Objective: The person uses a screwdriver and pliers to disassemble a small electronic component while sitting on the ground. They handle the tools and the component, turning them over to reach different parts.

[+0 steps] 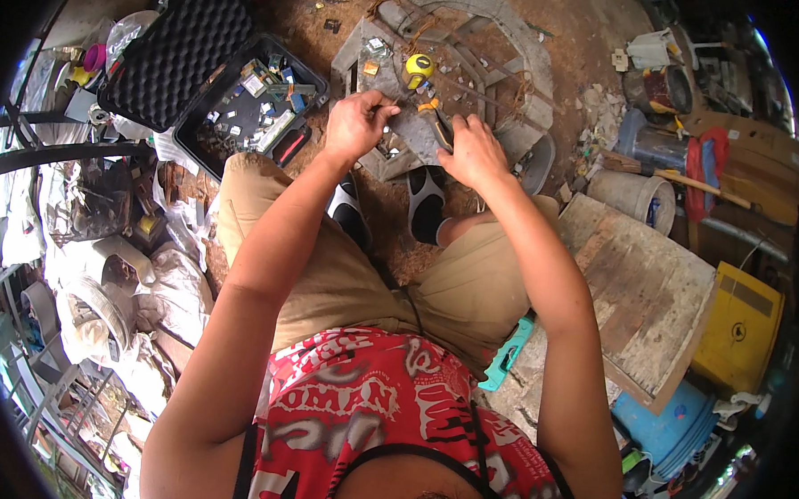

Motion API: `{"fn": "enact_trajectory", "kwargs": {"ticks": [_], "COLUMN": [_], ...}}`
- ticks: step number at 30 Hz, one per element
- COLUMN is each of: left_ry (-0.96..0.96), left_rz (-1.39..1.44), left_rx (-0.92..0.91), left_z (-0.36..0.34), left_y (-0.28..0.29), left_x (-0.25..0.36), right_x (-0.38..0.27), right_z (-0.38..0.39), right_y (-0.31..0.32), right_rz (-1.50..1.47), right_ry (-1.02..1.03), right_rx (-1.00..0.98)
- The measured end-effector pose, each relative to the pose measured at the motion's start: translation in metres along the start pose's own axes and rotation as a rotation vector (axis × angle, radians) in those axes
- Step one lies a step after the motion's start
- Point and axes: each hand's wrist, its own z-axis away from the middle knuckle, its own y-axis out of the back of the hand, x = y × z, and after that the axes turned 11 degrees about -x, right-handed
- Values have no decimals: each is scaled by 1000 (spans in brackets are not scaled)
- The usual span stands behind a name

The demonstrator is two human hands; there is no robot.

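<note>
on the grey slab (418,125), right hand (472,153) grips screwdriver (441,125).

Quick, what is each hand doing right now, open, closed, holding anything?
Left hand: closed, pinching something small; what it is cannot be told.
Right hand: closed on an orange-handled tool.

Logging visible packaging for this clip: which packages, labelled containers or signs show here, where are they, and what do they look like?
Open black case: upper left, foam-lined lid, small parts inside.
Yellow box: right edge, squarish, with a dark round mark.
Paint can: upper right, round, stained.
Blue tub: lower right, round.
No signs or screens show.
</note>
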Motion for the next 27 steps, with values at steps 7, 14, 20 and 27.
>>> {"fn": "enact_trajectory", "kwargs": {"ticks": [7, 14, 20, 27], "left_ry": [-9, -9, -16, -35], "left_rz": [33, -22, -21, -38], "left_rx": [13, -11, 8, 12], "left_z": [1, 3, 3, 3], "left_y": [-1, 2, -1, -4], "left_x": [-2, -2, -2, -1], "right_x": [13, -15, -16, -24], "right_z": [48, 97, 92, 90], "right_y": [63, 136, 112, 105], "right_rz": [-634, -308, -116, -252], "right_ry": [140, 642, 456, 547], "right_rx": [338, 1015, 626, 743]}}
